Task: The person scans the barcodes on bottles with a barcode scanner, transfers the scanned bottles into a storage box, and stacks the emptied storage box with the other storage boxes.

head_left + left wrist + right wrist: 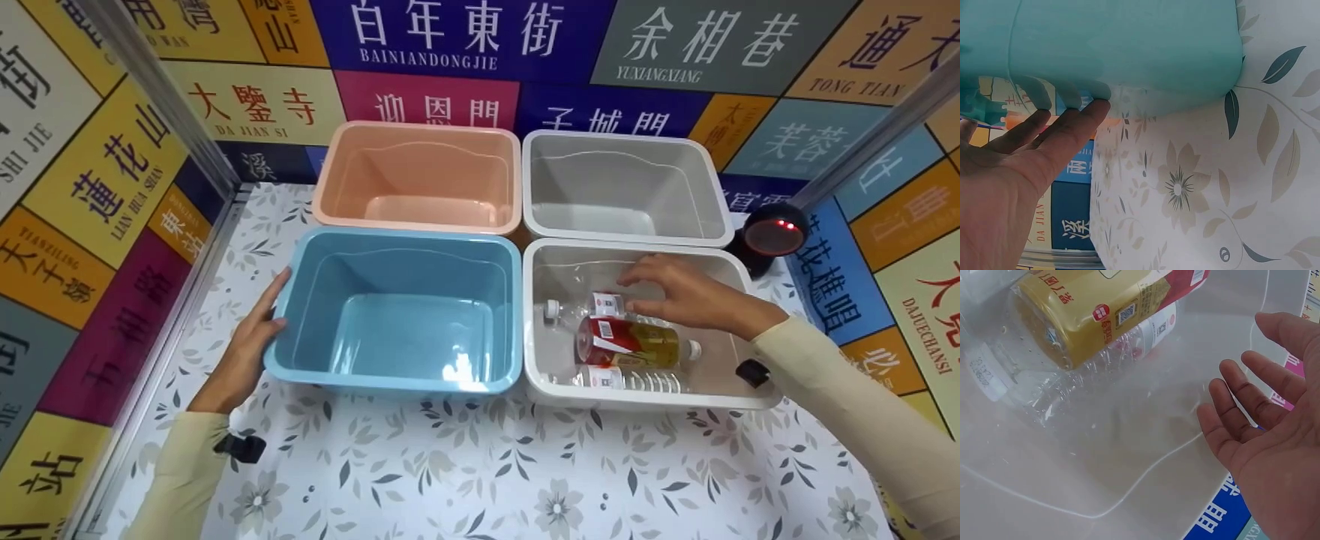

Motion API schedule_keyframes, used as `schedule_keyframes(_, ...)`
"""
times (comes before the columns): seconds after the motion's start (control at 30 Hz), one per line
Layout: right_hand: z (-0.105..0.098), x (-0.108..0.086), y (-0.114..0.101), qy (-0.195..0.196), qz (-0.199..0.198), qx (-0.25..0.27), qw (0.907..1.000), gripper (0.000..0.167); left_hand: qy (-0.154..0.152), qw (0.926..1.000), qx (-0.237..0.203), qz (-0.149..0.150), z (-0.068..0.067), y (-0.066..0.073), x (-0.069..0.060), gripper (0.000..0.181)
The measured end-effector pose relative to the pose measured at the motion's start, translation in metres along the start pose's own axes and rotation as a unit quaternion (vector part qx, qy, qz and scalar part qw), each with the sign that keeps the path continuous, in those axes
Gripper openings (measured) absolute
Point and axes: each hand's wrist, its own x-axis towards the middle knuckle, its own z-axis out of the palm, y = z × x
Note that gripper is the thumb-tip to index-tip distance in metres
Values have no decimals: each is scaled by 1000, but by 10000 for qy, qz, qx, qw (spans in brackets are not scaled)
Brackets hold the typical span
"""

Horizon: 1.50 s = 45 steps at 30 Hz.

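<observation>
My left hand [241,352] rests against the left side of a light blue plastic bin [405,385], fingers extended. In the left wrist view its fingertips [1098,107] touch the bin's wall. My right hand [679,296] hovers inside the front white bin [652,401], holding nothing, with fingers spread and slightly bent in the right wrist view. Beneath it lie a red-and-gold labelled bottle [630,341] with a white cap, a clear plastic bottle [574,309] behind it, and another clear ribbed bottle [637,380] in front. The hand partly hides the rear bottle.
An orange bin [420,172] stands behind the blue one, and a grey-white bin [622,187] behind the front white one. A black round device with red lights [776,229] sits at the right. Printed walls surround the floral-covered table [420,472].
</observation>
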Motion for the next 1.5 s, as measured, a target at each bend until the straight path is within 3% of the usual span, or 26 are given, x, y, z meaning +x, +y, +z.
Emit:
schedule_keyframes(0.97, 21, -7, 7, -284, 253, -71, 9993, 37, -13, 10000, -69, -15, 1, 2, 1, 67)
schedule_keyframes(1.5, 28, -10, 14, -419, -85, 44, 9991, 36, 28, 10000, -5, 29, 1, 1, 0, 69)
